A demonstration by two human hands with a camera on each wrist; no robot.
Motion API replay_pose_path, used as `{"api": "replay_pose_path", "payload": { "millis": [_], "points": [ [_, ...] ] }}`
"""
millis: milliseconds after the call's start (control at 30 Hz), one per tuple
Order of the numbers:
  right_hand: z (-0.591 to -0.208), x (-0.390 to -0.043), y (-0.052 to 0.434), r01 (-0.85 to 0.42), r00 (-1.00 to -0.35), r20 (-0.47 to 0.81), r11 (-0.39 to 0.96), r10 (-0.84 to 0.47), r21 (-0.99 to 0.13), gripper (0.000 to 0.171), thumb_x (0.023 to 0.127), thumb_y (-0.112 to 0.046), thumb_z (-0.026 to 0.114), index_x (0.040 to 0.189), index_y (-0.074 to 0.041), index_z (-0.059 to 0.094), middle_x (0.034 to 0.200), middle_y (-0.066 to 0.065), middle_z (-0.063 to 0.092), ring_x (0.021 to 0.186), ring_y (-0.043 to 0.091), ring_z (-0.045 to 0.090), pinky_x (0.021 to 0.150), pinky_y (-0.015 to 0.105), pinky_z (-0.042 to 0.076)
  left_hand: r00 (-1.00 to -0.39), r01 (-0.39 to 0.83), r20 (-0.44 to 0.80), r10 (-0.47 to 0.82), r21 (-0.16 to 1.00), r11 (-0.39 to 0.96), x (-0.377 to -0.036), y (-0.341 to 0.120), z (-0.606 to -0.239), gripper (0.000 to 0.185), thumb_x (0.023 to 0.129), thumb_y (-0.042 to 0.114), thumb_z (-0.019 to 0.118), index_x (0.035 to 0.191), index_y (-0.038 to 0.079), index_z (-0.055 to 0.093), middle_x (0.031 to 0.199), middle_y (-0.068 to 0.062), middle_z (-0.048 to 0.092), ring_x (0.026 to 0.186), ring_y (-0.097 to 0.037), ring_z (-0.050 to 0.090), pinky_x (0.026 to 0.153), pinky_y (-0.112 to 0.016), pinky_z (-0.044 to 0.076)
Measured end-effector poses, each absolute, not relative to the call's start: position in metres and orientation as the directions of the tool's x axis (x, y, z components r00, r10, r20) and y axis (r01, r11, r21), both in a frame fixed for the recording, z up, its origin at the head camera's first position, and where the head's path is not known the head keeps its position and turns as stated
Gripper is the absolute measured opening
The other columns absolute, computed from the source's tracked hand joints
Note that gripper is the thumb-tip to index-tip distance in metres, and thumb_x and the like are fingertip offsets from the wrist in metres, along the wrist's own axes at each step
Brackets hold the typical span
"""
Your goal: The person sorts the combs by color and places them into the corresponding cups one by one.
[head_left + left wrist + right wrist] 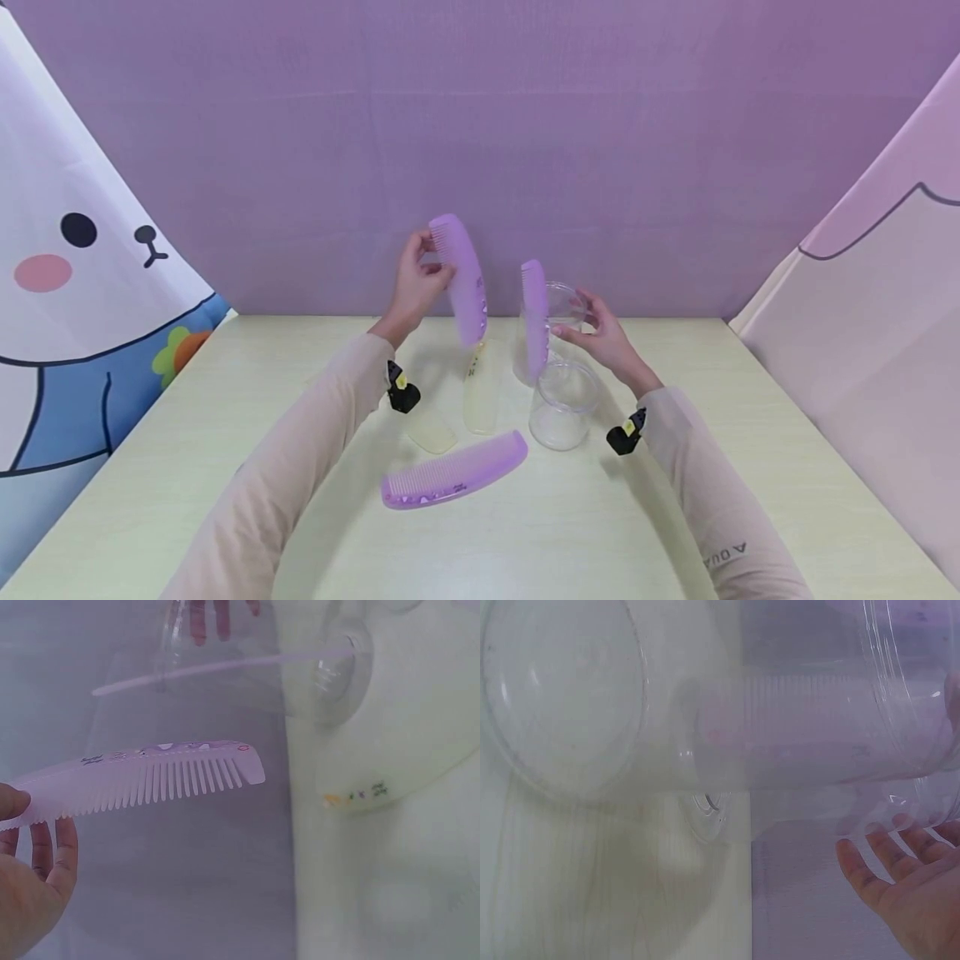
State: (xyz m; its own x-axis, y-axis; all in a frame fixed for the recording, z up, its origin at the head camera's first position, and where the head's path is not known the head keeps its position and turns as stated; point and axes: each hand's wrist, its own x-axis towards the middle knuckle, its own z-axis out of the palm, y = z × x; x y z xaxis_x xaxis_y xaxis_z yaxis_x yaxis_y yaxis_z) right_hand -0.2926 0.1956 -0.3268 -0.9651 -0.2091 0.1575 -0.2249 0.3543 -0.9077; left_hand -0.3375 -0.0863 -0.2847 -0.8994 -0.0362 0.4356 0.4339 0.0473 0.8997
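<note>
My left hand (417,287) pinches one end of a raised purple comb (461,279), thumb on one face and fingers curled behind, so that the comb hangs above the table (150,500) with its teeth turned toward me in the left wrist view. My right hand (603,333) steadies the upper clear cup (555,329), fingers spread along its far side and touching the wall; the right wrist view shows the fingers near the transparent wall, but whether they truly clasp it I cannot tell. A second purple comb (534,317) already stands upright in that cup. A lower clear cup (564,406) stands just in front, holding nothing that I can see. Lying flat are a third purple comb (453,472) near me, a long pale yellow comb (481,390) and a short pale yellow piece (432,435). I judge the work early: one comb is in a cup, one is in hand, and three pieces lie on the table. The combs carry small printed marks, too blurred to read. My right sleeve (723,533) shows the letters "A OUA", seen inverted.
</note>
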Motion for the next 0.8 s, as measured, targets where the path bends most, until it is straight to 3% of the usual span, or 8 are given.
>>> {"api": "replay_pose_path", "payload": {
  "millis": [200, 400, 667, 800],
  "points": [
    [-0.328, -0.293, 0.196, -0.225, -0.965, 0.157, 0.354, -0.212, -0.908, 0.081, 0.083, -0.017, 0.066, 0.145, -0.007, 0.014, 0.148, 0.018, 0.025, 0.134, 0.039, 0.026, 0.107, 0.056, 0.026, -0.847, 0.530, 0.531, -0.036, 0.847, 0.041, -0.335, -0.079, -0.271, 0.046, 0.078, -0.013, 0.057, 0.120, -0.002, 0.042, 0.106, -0.015, 0.051, 0.079, -0.023, 0.056, 0.062, -0.020, 0.052],
    [-0.328, -0.294, 0.197, -0.226, -0.965, 0.156, 0.357, -0.213, -0.906, 0.082, 0.083, -0.018, 0.066, 0.145, -0.007, 0.014, 0.148, 0.018, 0.025, 0.134, 0.039, 0.026, 0.107, 0.056, 0.026, -0.785, 0.618, 0.618, -0.046, 0.786, 0.014, -0.333, -0.070, -0.257, 0.043, 0.077, -0.014, 0.058, 0.117, -0.007, 0.043, 0.104, -0.016, 0.052, 0.091, -0.028, 0.054, 0.072, -0.023, 0.050],
    [-0.327, -0.293, 0.196, -0.233, -0.963, 0.163, 0.358, -0.214, -0.904, 0.081, 0.084, -0.017, 0.065, 0.145, -0.006, 0.013, 0.148, 0.020, 0.024, 0.133, 0.039, 0.026, 0.107, 0.055, 0.027, -0.722, 0.690, 0.687, -0.079, 0.723, -0.026, -0.329, -0.056, -0.239, 0.043, 0.074, -0.016, 0.058, 0.114, -0.008, 0.043, 0.103, -0.016, 0.053, 0.092, -0.008, 0.050, 0.073, -0.022, 0.050],
    [-0.327, -0.292, 0.195, -0.238, -0.963, 0.170, 0.361, -0.211, -0.902, 0.080, 0.084, -0.015, 0.064, 0.145, -0.004, 0.013, 0.147, 0.021, 0.024, 0.133, 0.040, 0.027, 0.107, 0.055, 0.028, -0.724, 0.690, 0.685, -0.084, 0.721, -0.063, -0.315, -0.048, -0.227, 0.042, 0.074, -0.019, 0.057, 0.113, -0.013, 0.041, 0.105, -0.022, 0.051, 0.095, -0.017, 0.050, 0.075, -0.027, 0.049]
  ]
}}
